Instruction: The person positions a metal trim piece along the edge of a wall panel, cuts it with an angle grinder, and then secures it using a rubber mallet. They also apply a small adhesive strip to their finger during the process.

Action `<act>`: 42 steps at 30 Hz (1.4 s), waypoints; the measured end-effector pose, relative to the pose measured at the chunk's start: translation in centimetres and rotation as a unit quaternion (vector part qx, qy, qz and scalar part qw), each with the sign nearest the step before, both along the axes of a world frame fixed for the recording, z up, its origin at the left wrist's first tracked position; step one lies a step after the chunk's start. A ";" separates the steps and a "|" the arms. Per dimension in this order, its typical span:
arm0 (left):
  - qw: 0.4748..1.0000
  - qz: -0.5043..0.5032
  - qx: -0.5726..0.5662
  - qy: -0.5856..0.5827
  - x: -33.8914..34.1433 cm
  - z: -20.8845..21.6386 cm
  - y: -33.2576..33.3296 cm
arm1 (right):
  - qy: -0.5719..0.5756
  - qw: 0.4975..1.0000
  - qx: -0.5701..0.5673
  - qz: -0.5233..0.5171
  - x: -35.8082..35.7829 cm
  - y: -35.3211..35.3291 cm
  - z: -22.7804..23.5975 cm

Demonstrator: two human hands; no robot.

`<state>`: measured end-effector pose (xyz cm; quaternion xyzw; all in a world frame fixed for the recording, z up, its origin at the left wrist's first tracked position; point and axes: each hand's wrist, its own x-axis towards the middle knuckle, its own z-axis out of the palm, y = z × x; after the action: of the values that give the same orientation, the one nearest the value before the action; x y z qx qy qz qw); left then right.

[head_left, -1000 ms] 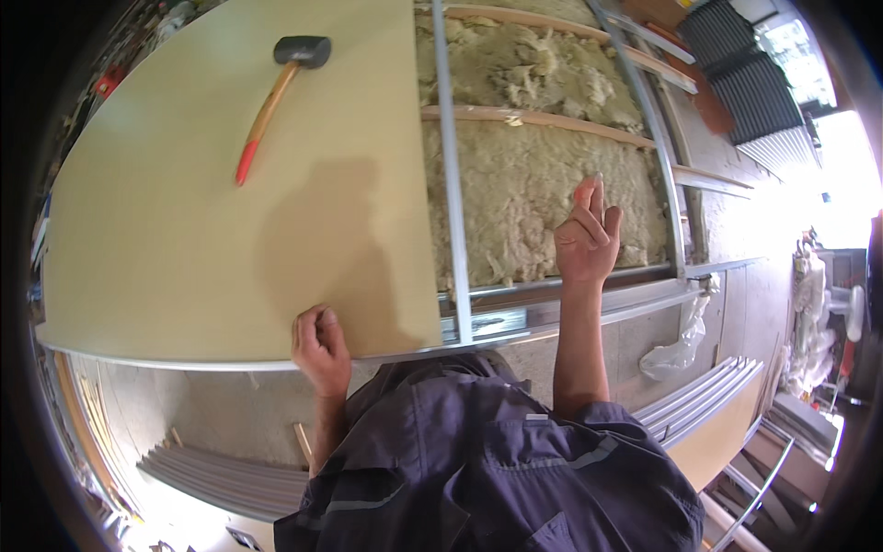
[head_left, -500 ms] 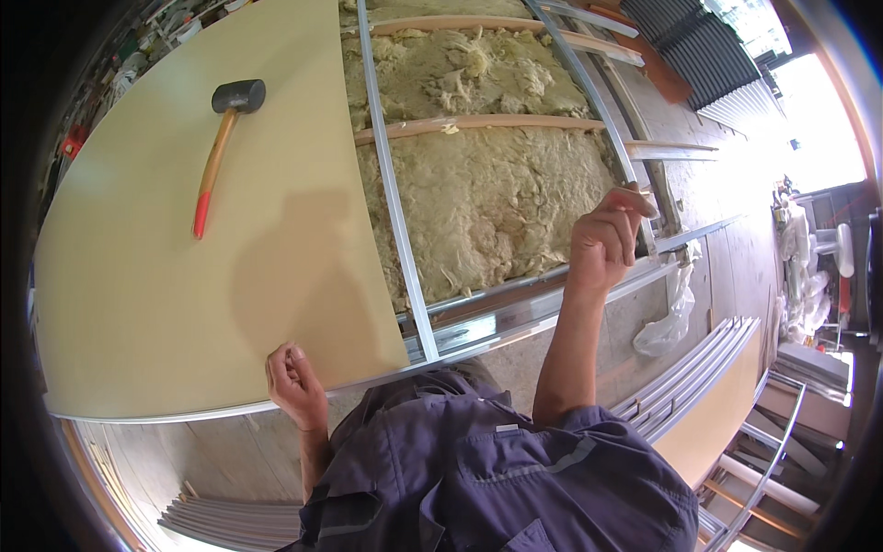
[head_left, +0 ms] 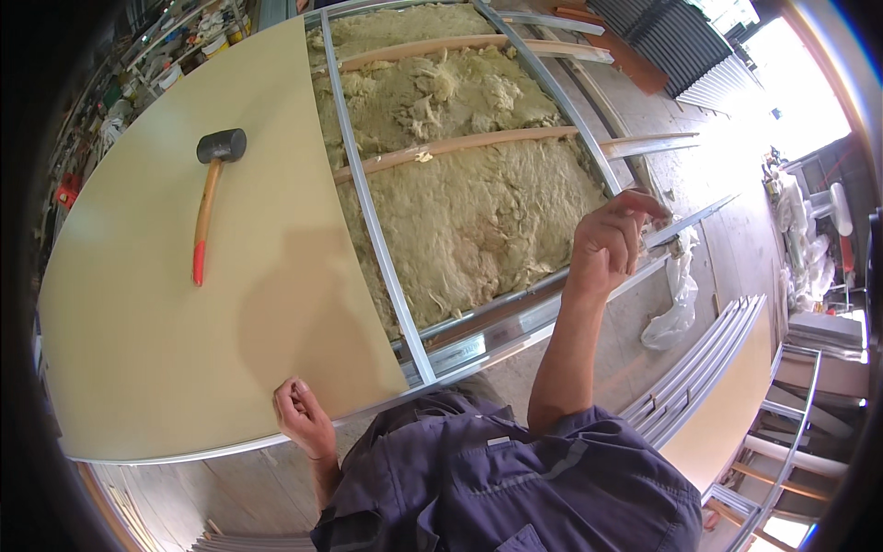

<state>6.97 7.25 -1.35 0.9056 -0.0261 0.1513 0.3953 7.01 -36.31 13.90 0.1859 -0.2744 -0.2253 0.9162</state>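
My left hand (head_left: pixel 303 419) is loosely closed, its fingers curled, at the near edge of a large yellowish-beige panel (head_left: pixel 156 368). I see nothing held in it, and I cannot tell if it touches the panel. Raised in front of the metal frame (head_left: pixel 375 221), my right hand (head_left: pixel 607 244) has most fingers folded in and the index finger bent outward. Nothing shows in its grip; the thumb is largely hidden. On the panel lies a rubber mallet (head_left: pixel 209 198) with a black head and a red-tipped wooden handle. Fibrous yellow-brown insulation (head_left: pixel 478 212) fills the frame's bays.
Brownish cross strips (head_left: pixel 460 152) divide the insulation. Stacked metal profiles (head_left: pixel 694 368) lie at the right, near a crumpled clear plastic sheet (head_left: pixel 673 308). A metal-railed rack (head_left: pixel 786 451) stands farther right. Dark corrugated sheets (head_left: pixel 648 41) are at the back, and clutter (head_left: pixel 166 69) lines the far left.
The panel, mallet and frame sit lower and slightly left in the picture, as the view has shifted. My left hand appears a little lower. My right hand keeps its pose, its index finger slightly straighter.
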 end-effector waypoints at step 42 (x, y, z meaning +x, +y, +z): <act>0.995 0.064 0.037 -0.070 0.2 1.5 -1.6 | 0.553 0.556 -0.614 0.091 4.8 16.6 -15.3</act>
<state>7.13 5.69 0.16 0.9068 -0.0013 0.2377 0.3482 11.84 -19.74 -1.42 -0.5585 0.2332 0.0235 0.7957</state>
